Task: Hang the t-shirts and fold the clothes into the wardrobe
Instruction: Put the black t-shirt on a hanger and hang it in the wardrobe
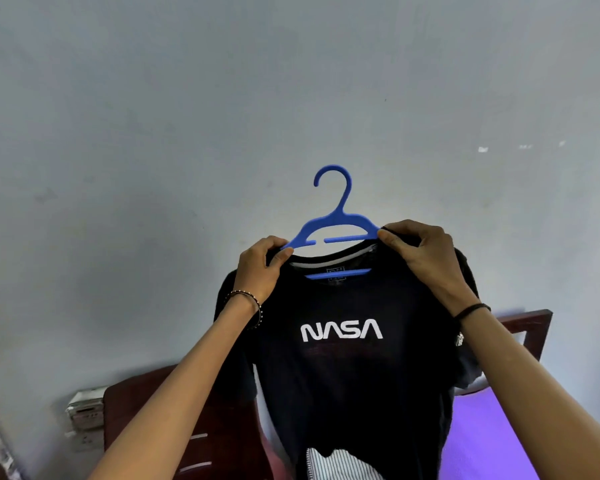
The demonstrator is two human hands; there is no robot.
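**Black NASA T-Shirt Held Up on a Blue Hanger**

From the head camera: I hold a black t-shirt (347, 375) up in front of a pale grey wall (153, 116), both arms raised. My left hand (260, 268) is closed on the shirt's left shoulder, fingers curled over the fabric where the end of the blue hanger (336, 223) disappears into it. My right hand (420, 251) pinches the opposite shoulder, thumb and fingers tight on the cloth right at the hanger's other end. Between my two grips the hanger's arms and hook rise clear above the neckline, while its lower bar shows through the neck opening, just below the collar. The white NASA lettering (342, 330) sits below my hands, facing me. The shirt hangs down from my grip, its hem covering part of a striped garment (340, 465). Behind it, below my wrists, are a dark wooden frame (527, 327) and a purple surface (482, 438).
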